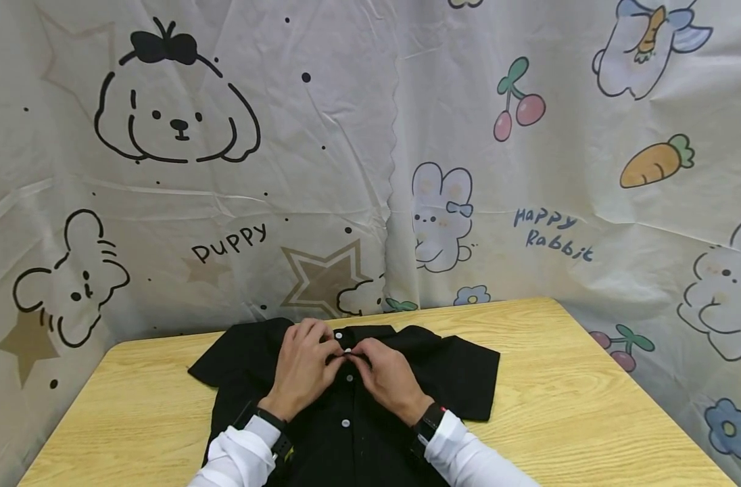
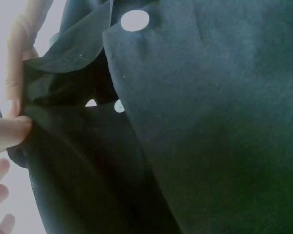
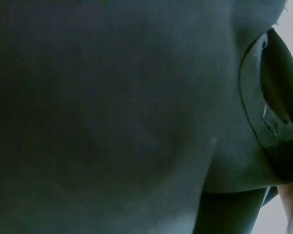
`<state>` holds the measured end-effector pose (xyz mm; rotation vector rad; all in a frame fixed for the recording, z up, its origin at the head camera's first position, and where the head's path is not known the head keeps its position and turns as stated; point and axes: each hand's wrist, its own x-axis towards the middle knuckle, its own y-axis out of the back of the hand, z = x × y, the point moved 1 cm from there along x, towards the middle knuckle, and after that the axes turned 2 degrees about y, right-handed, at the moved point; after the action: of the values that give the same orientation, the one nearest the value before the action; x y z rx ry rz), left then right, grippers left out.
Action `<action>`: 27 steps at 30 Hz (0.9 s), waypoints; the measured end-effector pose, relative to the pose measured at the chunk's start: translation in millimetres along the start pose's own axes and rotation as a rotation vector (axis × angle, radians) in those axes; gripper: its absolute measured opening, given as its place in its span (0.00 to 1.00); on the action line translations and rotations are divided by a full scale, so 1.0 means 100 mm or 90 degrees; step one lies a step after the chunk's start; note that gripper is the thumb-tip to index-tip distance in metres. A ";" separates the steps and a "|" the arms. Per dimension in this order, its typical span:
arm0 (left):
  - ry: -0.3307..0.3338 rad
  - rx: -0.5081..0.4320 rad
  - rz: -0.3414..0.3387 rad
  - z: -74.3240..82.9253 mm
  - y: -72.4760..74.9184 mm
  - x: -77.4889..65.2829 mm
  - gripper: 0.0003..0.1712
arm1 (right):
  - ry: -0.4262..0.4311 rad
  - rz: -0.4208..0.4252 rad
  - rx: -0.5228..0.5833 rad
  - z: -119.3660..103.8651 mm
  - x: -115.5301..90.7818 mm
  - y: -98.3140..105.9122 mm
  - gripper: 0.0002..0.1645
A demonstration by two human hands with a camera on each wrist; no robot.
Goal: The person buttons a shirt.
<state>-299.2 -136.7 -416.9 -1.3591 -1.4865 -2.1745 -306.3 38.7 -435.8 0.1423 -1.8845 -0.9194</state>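
A black short-sleeved shirt point(image 1: 376, 433) lies front up on the table, with white buttons down its middle. My left hand point(image 1: 305, 368) and right hand point(image 1: 391, 379) meet at the upper front, their fingertips close together. Each pinches the cloth of the button placket between thumb and fingers, beside a white button point(image 1: 347, 351). Another button point(image 1: 345, 423) shows lower down. In the left wrist view, fingers point(image 2: 12, 131) grip the cloth edge at the left. Dark cloth point(image 3: 112, 117) fills most of the right wrist view, with only a little of a hand at the right edge.
A light wooden table point(image 1: 589, 419) lies under the shirt. Behind it hangs a pale curtain point(image 1: 346, 182) printed with puppies, rabbits, stars and fruit. Dark bands with devices point(image 1: 430, 423) sit on both wrists, above white sleeves.
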 end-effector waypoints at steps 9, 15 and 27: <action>-0.027 -0.049 0.031 -0.03 -0.02 -0.04 0.08 | -0.003 -0.047 -0.076 -0.08 0.00 0.00 0.08; -0.049 -0.049 0.052 -0.03 -0.02 -0.07 0.08 | -0.006 -0.044 -0.063 -0.07 0.00 0.01 0.07; -0.106 0.002 0.054 -0.01 0.00 -0.05 0.06 | -0.025 -0.023 -0.029 -0.03 0.00 0.02 0.05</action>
<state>-296.9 -139.3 -420.2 -1.6065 -1.4567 -2.0516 -303.5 38.6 -434.2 0.1319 -1.9018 -0.9958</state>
